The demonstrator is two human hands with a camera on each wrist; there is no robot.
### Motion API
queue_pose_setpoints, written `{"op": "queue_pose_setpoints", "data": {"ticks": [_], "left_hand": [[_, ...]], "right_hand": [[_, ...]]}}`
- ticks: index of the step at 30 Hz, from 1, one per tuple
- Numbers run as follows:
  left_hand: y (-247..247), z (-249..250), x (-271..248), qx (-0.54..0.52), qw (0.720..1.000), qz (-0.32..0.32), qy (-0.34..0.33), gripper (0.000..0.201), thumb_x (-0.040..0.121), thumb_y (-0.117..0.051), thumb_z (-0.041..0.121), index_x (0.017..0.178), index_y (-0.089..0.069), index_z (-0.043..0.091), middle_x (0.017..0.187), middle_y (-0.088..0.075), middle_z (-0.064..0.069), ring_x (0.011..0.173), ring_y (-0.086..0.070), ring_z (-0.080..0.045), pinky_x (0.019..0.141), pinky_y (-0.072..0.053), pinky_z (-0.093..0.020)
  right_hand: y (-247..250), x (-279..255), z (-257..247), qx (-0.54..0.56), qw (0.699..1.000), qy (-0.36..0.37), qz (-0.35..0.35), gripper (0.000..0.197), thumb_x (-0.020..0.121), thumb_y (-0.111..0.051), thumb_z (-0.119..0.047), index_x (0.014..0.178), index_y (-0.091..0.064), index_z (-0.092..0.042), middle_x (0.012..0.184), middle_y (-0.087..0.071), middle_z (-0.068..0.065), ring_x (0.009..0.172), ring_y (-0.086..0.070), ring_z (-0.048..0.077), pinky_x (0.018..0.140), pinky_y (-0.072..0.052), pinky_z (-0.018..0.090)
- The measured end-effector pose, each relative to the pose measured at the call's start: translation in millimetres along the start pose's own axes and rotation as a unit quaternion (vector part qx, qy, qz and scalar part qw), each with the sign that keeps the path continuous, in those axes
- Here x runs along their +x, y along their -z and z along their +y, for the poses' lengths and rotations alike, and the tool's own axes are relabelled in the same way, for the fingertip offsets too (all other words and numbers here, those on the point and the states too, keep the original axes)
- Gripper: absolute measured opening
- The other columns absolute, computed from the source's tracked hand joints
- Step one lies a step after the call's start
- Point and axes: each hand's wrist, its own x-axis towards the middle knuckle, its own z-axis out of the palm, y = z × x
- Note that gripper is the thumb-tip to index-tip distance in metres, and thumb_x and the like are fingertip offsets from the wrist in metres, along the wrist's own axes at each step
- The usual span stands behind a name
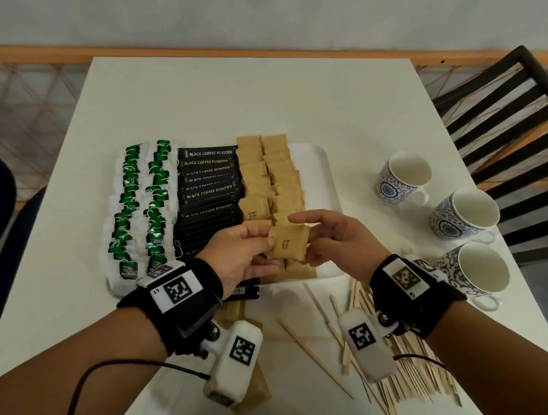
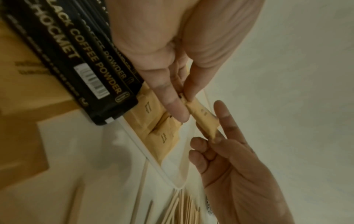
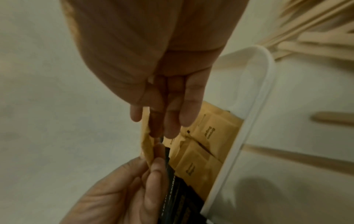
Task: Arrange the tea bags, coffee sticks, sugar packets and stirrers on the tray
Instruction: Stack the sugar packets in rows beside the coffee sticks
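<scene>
Both hands pinch one brown sugar packet above the tray: left hand at its 9 o'clock edge, right hand at 3 o'clock. It hangs over the near end of the sugar rows, with wooden stirrers at the table's 5 o'clock.

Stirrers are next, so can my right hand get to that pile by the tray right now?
Probably not yet: the right hand and left hand both pinch a brown sugar packet. The stirrers lie uncovered below that wrist, so once freed, likely yes.

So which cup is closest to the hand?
The nearest cup, with the black swirly pattern, sits right beside the right hand's wrist. The two blue-flowered cups stand farther back.
</scene>
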Motion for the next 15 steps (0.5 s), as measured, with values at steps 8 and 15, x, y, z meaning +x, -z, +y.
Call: {"op": "queue_pose_setpoints", "data": {"ticks": [8, 15], "left_hand": [[-13.5, 9.0, 9.8, 0.349, 0.927, 0.017, -0.136, 0.018, 0.087, -0.064, 0.018, 0.104, -0.064, 0.022, 0.083, -0.060, 0.007, 0.070, -0.056, -0.008, 0.063, -0.048, -0.022], [-25.7, 20.2, 17.4, 0.682, 0.686, -0.030, -0.252, 0.016, 0.086, -0.064, 0.029, 0.101, -0.063, 0.030, 0.097, -0.043, 0.012, 0.101, -0.043, -0.012, 0.078, -0.033, -0.025]], "right_hand": [[18.9, 6.1, 11.7, -0.052, 0.991, 0.027, 0.120, 0.015, 0.079, -0.074, -0.011, 0.072, -0.072, -0.024, 0.078, -0.069, 0.009, 0.068, -0.057, 0.014, 0.064, -0.049, 0.030], [36.7, -5.8, 29.2, -0.102, 0.989, -0.056, 0.094, 0.011, 0.083, -0.070, -0.007, 0.076, -0.070, -0.016, 0.055, -0.061, -0.009, 0.051, -0.051, 0.001, 0.055, -0.042, 0.014]]}}
